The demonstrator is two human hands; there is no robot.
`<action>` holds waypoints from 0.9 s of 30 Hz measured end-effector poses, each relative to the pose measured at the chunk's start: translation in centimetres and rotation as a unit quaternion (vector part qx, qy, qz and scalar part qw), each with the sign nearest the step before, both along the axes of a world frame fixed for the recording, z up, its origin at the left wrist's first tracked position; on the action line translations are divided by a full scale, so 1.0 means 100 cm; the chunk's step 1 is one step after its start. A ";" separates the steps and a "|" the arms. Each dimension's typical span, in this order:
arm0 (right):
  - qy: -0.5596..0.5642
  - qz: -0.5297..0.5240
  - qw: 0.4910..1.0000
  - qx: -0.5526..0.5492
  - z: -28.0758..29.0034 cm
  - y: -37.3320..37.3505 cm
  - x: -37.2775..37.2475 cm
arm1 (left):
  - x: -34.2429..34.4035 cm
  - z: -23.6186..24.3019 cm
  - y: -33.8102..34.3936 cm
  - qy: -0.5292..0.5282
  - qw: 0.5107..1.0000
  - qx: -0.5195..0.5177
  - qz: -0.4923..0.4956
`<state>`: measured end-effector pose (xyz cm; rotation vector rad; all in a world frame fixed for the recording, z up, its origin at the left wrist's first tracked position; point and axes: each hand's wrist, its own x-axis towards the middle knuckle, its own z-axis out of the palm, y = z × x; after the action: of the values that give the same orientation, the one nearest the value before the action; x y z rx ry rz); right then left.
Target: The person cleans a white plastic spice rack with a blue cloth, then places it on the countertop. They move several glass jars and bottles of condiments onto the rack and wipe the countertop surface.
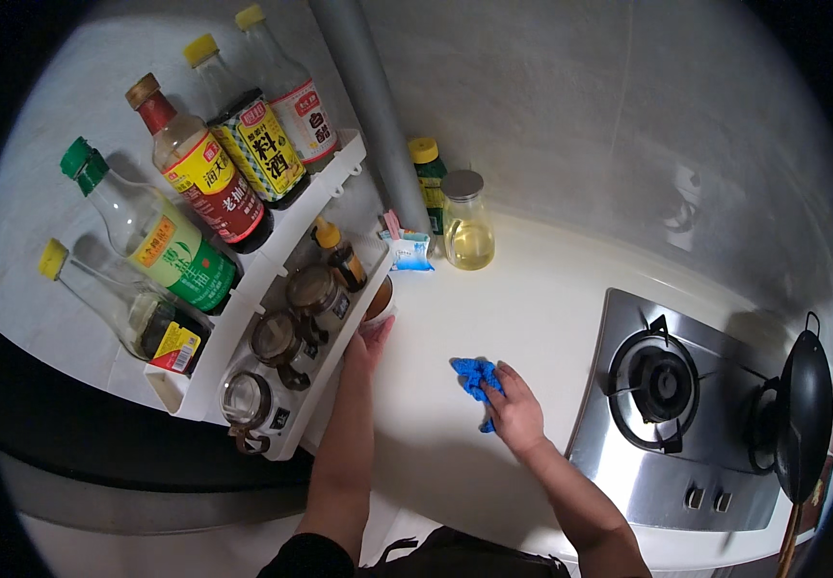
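Note:
My right hand [517,409] presses a crumpled blue cloth [477,379] against the white countertop [426,385], its fingers closed on the cloth. Off to the left, my left hand [375,342] is beside the lower tier of a white two-tier rack [315,405]. Its fingers are round a small jar [379,299] with a brown top, partly hidden behind the rack's edge. Three glass seasoning jars [279,339] with handles stand in a row on that lower tier, next to a small yellow-capped bottle [341,258].
Several tall sauce bottles [209,183] fill the rack's upper tier. By the grey pipe [368,106] stand a glass oil jar [468,226], a green yellow-lidded jar [428,178] and a blue-white packet [407,250]. A steel gas stove [590,433] with a black wok [806,405] is at right.

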<state>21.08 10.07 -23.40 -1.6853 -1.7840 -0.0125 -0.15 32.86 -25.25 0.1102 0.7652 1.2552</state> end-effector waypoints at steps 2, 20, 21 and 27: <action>-0.002 0.000 1.000 0.006 -0.001 0.001 0.001 | -0.002 -0.006 -0.013 0.040 0.998 -0.034 -0.021; 0.008 -0.009 1.000 0.009 0.001 0.004 -0.002 | 0.148 0.064 0.066 0.748 0.583 0.317 0.031; 0.011 -0.013 1.000 0.008 -0.001 0.003 -0.001 | 0.153 0.057 0.074 0.753 0.580 0.310 0.030; 0.005 -0.005 1.000 0.006 0.004 0.004 -0.002 | 0.149 0.033 0.106 0.675 0.671 0.306 0.037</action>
<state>20.91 10.48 -22.99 -1.6825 -1.7647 -0.0201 14.78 43.43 -21.98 1.7479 1.5464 1.3349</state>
